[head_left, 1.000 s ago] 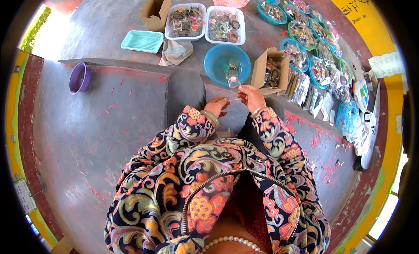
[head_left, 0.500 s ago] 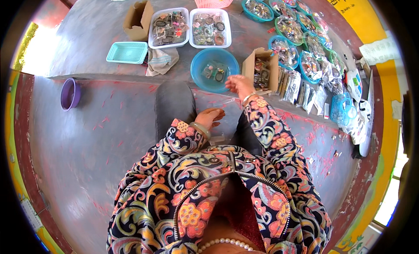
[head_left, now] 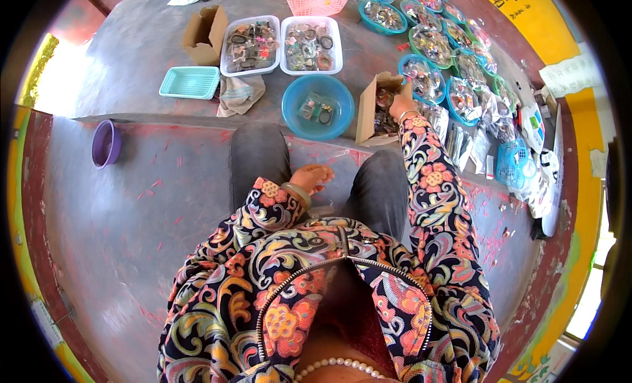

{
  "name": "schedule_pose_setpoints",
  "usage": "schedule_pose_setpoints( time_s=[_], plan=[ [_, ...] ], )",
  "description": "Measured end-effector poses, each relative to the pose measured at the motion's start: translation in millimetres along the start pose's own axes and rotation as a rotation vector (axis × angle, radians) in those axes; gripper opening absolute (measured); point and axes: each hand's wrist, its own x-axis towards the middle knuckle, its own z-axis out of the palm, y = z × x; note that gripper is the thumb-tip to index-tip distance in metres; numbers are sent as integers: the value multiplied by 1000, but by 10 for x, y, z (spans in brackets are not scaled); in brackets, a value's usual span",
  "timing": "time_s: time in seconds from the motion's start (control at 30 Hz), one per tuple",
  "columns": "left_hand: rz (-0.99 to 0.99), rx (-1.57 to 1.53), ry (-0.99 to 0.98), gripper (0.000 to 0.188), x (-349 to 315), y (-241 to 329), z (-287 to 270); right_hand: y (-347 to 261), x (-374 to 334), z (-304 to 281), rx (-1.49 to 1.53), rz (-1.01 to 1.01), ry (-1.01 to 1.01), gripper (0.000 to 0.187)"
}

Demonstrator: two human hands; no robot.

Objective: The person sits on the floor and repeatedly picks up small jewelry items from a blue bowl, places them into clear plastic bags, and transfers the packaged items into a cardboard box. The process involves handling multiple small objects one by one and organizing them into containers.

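Note:
My right hand (head_left: 400,105) is at the right rim of an open cardboard box (head_left: 366,114), its fingers closed over the edge. Inside the box lie many small bagged pieces, dark and coloured, too small to name. To the left of the box stands a blue plastic bowl (head_left: 293,123) with a few clear packets in it, one holding a dark ring-shaped piece. My left hand (head_left: 312,179) hovers over my lap between the knees, fingers loosely apart and nothing visible in them.
Behind the bowl stand two white trays (head_left: 283,70) of bagged trinkets, another cardboard box (head_left: 204,37), a turquoise basket (head_left: 189,83) and a cloth (head_left: 239,95). Several filled basins (head_left: 421,80) crowd the right. A purple tub (head_left: 106,145) sits on the lower floor at left.
My right hand has moved right from beside the bowl to the box's right rim. The box has shifted slightly left and turned. My left hand has barely moved.

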Motion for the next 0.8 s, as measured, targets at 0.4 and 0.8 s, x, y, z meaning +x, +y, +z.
schedule_pose_setpoints(
  time_s=[0.4, 0.8],
  plan=[
    [-8, 141, -25, 18, 64, -73, -52, -74, -44, 127, 569, -69, 391, 29],
    [13, 62, 14, 22, -1, -13, -99, -175, -1058, -1234, 1054, -25, -141, 15]
  ],
)
